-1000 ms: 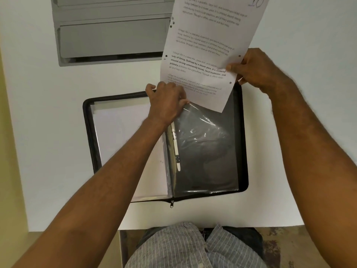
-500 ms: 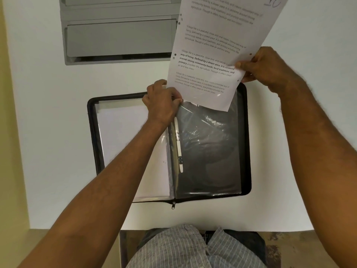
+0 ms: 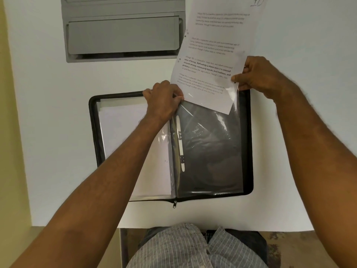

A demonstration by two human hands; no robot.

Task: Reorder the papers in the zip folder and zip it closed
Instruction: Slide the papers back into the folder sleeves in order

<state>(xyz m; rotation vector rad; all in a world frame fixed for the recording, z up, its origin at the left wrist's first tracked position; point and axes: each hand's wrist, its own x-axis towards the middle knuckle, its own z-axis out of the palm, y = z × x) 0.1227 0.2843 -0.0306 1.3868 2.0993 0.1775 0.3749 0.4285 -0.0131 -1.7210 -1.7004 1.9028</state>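
Biggest risk here is probably the sheet (image 3: 216, 60) snagging on the mouth of the sleeve (image 3: 209, 149). Only its bottom edge appears to be tucked in so far, and it's tilted, with the lower right corner leading, so if it gets pushed down at that angle a corner could easily be folded or jammed against the plastic. The sleeve is thin and crinkly (lots of glare and wrinkles), so it could also be dragged shut or bunched up if the opening isn't kept spread.

The right hand (image 3: 257, 76) is closed in a pinch on the sheet's right edge, low down, apparently with the top corner of the sleeve caught in the same grip. The left hand (image 3: 164, 101) is closed at the sleeve's top left corner near the spine, though how much plastic is actually held can't be told. So most of the sheet hangs unsupported above the grip, reaching past the folder's far edge, and it could flop or buckle.

The folder (image 3: 92, 132) is lying open near the worktop's (image 3: 48, 132) front edge, with a stack of papers (image 3: 125, 136) on its left half. The zip pull (image 3: 174, 204) is sitting at the bottom of the spine, nothing zipped yet.
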